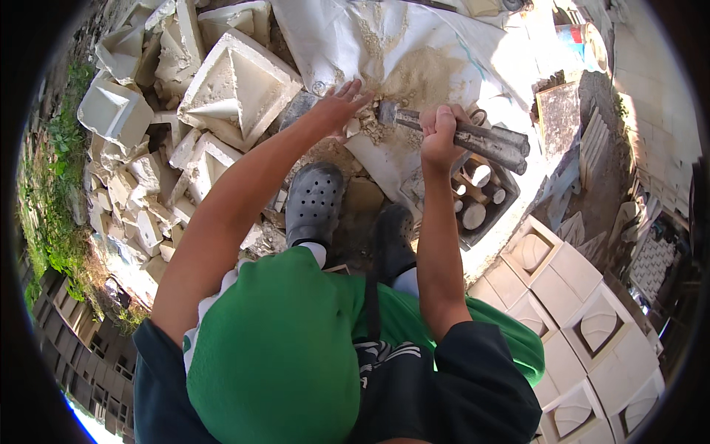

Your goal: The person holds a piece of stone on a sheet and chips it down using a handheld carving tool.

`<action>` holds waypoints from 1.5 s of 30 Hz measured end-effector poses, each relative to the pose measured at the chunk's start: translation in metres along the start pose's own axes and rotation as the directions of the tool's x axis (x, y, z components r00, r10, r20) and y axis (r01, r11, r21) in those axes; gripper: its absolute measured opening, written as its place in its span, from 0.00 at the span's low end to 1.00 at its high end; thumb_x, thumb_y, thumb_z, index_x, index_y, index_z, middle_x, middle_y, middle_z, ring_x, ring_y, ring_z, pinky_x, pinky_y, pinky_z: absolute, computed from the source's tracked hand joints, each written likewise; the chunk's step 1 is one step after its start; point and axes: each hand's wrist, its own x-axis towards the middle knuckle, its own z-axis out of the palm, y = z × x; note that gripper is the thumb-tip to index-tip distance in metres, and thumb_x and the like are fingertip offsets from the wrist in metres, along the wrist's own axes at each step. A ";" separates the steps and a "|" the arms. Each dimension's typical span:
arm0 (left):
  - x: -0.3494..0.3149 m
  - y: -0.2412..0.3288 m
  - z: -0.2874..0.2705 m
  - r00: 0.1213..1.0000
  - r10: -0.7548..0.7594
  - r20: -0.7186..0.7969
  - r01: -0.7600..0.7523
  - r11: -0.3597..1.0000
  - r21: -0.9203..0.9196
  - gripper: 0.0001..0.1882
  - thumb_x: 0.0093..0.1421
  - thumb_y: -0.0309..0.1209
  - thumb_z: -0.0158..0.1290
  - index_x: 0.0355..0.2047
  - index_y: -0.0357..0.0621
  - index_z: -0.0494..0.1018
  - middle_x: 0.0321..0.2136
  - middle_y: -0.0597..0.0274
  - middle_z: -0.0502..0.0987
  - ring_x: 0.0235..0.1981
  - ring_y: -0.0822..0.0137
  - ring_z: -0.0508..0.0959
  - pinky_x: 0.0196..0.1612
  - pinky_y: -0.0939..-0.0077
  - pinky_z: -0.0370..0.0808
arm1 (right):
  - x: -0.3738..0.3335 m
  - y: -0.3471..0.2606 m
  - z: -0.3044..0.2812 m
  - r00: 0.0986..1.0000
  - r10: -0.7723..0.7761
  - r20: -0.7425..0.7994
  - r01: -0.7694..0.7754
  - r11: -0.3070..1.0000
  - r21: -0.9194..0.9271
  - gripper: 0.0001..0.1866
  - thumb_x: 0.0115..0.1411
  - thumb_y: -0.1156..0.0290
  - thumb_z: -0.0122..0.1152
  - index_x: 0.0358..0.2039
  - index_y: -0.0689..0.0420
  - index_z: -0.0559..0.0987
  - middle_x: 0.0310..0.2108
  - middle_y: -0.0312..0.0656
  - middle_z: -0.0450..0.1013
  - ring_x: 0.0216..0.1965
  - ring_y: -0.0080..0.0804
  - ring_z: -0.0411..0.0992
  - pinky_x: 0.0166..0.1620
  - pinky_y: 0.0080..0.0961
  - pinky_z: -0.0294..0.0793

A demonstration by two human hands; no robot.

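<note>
My left hand is stretched out with its fingers apart, over or on pale crumbled rubble at the edge of a white sheet; contact is hard to tell. My right hand is wrapped round a grey bar-like tool, thumb on top. Toward the rubble the tool narrows to a flat metal end; its thicker end, with rounded tips, points right. Exactly what kind of tool it is does not show. Pale powder lies on the white sheet beyond both hands.
Broken white hollow blocks are heaped at the left. A dark crate of round-ended pieces stands right of my shoes. Patterned pale blocks form rows at the lower right. A tin can lies at the far right.
</note>
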 end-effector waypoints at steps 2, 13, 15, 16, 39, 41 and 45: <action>0.002 -0.001 0.006 1.000 0.017 -0.013 -0.017 1.000 -0.006 0.70 0.28 0.39 0.74 0.68 0.62 0.39 0.67 0.46 0.42 0.68 0.51 0.46 0.66 0.50 0.52 | -0.001 -0.006 -0.003 0.988 0.065 0.141 -0.064 0.998 -0.007 0.12 0.59 0.75 0.46 0.18 0.59 0.66 0.13 0.33 0.60 0.16 0.17 0.55 0.20 0.19 0.52; 0.001 0.004 -0.003 1.000 0.009 -0.009 -0.009 1.000 0.016 0.69 0.30 0.39 0.74 0.67 0.62 0.39 0.67 0.44 0.42 0.68 0.51 0.46 0.66 0.50 0.52 | 0.015 -0.042 -0.007 0.996 0.015 0.084 -0.023 0.996 0.089 0.16 0.54 0.76 0.44 0.13 0.52 0.53 0.10 0.32 0.50 0.13 0.20 0.46 0.19 0.23 0.48; -0.002 0.004 -0.002 1.000 0.007 -0.002 -0.007 1.000 0.011 0.68 0.30 0.39 0.74 0.67 0.61 0.39 0.67 0.44 0.42 0.68 0.51 0.46 0.66 0.50 0.52 | 0.010 -0.015 -0.002 0.995 0.064 0.080 -0.067 0.997 0.036 0.16 0.54 0.77 0.44 0.13 0.52 0.54 0.10 0.32 0.51 0.13 0.20 0.47 0.19 0.23 0.48; -0.002 0.002 -0.002 1.000 0.003 0.008 -0.003 1.000 0.008 0.68 0.30 0.39 0.74 0.67 0.61 0.39 0.67 0.44 0.42 0.68 0.51 0.46 0.66 0.50 0.52 | 0.012 -0.009 0.000 0.991 0.115 0.073 -0.114 0.993 -0.014 0.16 0.54 0.78 0.44 0.13 0.52 0.54 0.10 0.33 0.51 0.13 0.20 0.47 0.19 0.23 0.48; -0.003 0.000 -0.002 0.998 0.034 -0.052 -0.034 0.999 0.007 0.69 0.29 0.41 0.74 0.67 0.60 0.40 0.67 0.42 0.42 0.67 0.49 0.47 0.66 0.49 0.52 | 0.014 -0.108 0.020 0.992 -0.005 0.129 -0.017 0.985 0.174 0.14 0.55 0.75 0.49 0.14 0.56 0.61 0.11 0.32 0.57 0.13 0.17 0.51 0.17 0.19 0.49; -0.001 -0.002 -0.004 0.996 0.038 -0.075 -0.037 0.999 0.009 0.69 0.29 0.41 0.74 0.67 0.60 0.40 0.67 0.42 0.42 0.67 0.49 0.48 0.66 0.49 0.53 | 0.011 -0.100 0.020 0.992 -0.034 0.123 0.013 0.986 0.166 0.14 0.55 0.75 0.49 0.14 0.56 0.61 0.11 0.31 0.57 0.13 0.17 0.51 0.18 0.19 0.50; -0.002 -0.002 0.002 0.996 0.050 -0.070 -0.049 0.999 0.016 0.69 0.29 0.40 0.74 0.67 0.61 0.40 0.67 0.43 0.42 0.67 0.48 0.48 0.66 0.49 0.53 | -0.003 0.025 0.001 0.975 -0.165 0.149 0.195 0.958 -0.213 0.17 0.58 0.78 0.48 0.15 0.55 0.57 0.14 0.29 0.57 0.16 0.17 0.53 0.21 0.19 0.52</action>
